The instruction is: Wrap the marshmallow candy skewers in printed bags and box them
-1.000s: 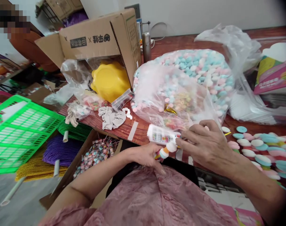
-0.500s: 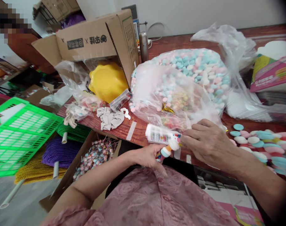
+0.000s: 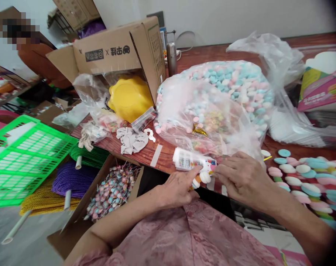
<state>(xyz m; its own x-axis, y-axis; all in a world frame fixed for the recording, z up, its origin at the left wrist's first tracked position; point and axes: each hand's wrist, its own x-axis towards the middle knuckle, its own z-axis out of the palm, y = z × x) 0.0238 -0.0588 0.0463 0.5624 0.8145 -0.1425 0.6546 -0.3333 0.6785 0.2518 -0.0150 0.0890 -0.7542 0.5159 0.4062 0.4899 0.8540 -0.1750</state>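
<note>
"What lettering are you making out?"

"The large brown cardboard box (image 3: 109,51) is showing a dark '×' between two dark printed marks; those I'm not managing to read. The pink and yellow-green printed package (image 3: 320,90) at the far right is carrying white characters, too blurred for me. The white printed plastic packets (image 3: 183,159) are bearing small colourful print, also unreadable."

"And the hands?"

"The left hand (image 3: 177,188) is reaching in from the left, palm turned down, its fingers closing around the lower part of a slim stack of white, orange and pale-blue soft candy pieces (image 3: 205,177). Its index finger is stretching along the stack. The right hand (image 3: 240,175) is coming in from the right with its fingers bending and its tips meeting near the stack's upper end. Whether they're pinching anything, I can't tell."

"Where is the stack sitting, and how is it pointing?"

"It's hovering over the near edge of the red-brown wood-grain table (image 3: 165,162), just beside the packets. Its long axis is slanting from the left hand up and rightward, away from the person. A white piece with blue and red printing (image 3: 210,164) is showing at the upper end; the left hand is hiding the lower one."
</note>
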